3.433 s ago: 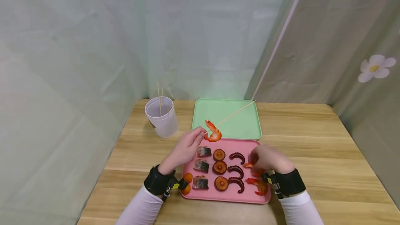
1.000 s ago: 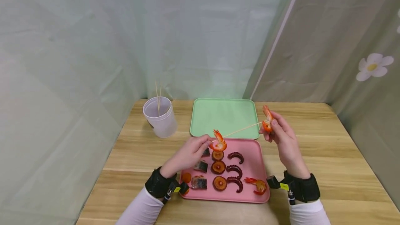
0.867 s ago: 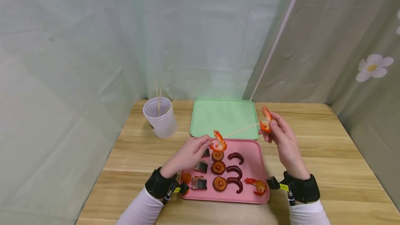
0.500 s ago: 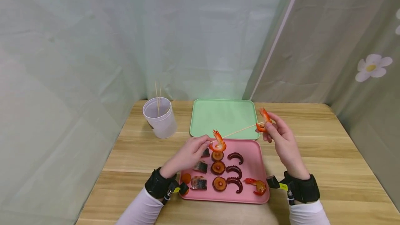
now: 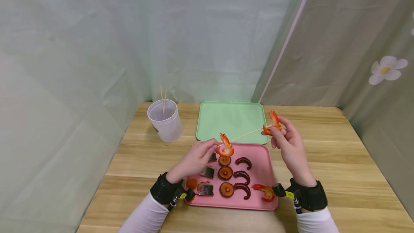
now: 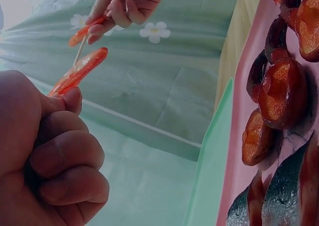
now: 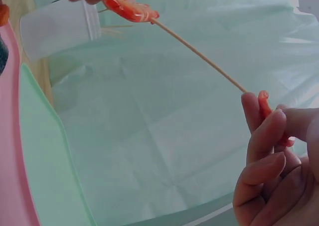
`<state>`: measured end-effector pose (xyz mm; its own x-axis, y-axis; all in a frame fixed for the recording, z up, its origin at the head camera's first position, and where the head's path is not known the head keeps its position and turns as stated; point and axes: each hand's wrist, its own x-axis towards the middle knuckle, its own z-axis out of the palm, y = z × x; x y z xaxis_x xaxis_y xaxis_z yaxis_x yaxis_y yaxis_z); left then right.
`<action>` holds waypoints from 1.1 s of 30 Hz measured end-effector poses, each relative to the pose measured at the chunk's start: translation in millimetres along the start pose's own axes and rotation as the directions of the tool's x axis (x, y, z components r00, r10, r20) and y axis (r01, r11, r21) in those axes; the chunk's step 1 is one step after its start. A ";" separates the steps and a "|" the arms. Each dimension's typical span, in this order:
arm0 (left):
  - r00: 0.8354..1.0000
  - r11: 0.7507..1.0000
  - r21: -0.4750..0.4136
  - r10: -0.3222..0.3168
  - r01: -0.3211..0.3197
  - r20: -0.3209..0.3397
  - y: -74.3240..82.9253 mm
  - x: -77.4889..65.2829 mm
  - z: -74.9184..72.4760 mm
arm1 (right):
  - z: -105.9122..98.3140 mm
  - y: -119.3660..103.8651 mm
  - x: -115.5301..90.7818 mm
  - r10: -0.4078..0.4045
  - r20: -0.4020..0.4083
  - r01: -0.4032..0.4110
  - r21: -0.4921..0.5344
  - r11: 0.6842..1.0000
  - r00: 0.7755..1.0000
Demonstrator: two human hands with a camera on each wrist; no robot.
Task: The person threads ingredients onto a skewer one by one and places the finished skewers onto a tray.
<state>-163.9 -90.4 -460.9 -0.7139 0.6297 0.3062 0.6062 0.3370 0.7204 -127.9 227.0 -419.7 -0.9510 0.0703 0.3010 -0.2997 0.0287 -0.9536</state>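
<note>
Over the pink tray, my left hand pinches one end of a thin wooden skewer. A curled orange shrimp is threaded on it right beside those fingertips. At the skewer's other end, my right hand pinches a second shrimp between thumb and fingers. In the right wrist view the skewer runs up to the right fingertips at that shrimp, where its tip is hidden. The left wrist view shows the other left fingers curled into the palm.
On the pink tray lie fish pieces, mushroom caps, octopus tentacles, another shrimp and orange round pieces. Behind it is a green tray. A white bucket with skewers stands at the left.
My right hand has taken a shrimp off the pink tray and raised it to the skewer's free end. Over the last second that shrimp has shifted slightly left along the skewer; my left hand barely moves.
</note>
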 end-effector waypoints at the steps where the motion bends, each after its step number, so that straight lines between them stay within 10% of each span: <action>1: 1.000 1.000 0.001 0.001 -0.001 0.001 0.3 0.3 -0.1 | 0.0 0.0 -0.5 -0.003 0.001 0.003 0.005 1.000 1.000; 17: 1.000 1.000 0.013 0.012 -0.012 -0.002 4.6 -0.8 -0.7 | 6.6 5.3 -5.8 -0.042 0.150 0.081 -0.262 0.962 0.988; 24: 0.999 1.000 0.005 0.006 -0.006 0.033 3.2 -1.8 4.8 | 24.7 9.0 -6.9 0.041 0.350 0.083 -0.333 0.939 0.936; 33: 0.999 1.000 0.022 -0.005 0.004 0.032 2.6 -2.4 5.4 | 30.9 8.2 -10.1 0.090 0.396 0.038 -0.303 0.952 0.914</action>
<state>-158.7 -87.3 -463.1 -0.7053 0.6502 0.2825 0.6106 0.3547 0.7081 -123.1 195.7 -430.8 -0.9259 -0.3281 0.1871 -0.2983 0.3316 -0.8950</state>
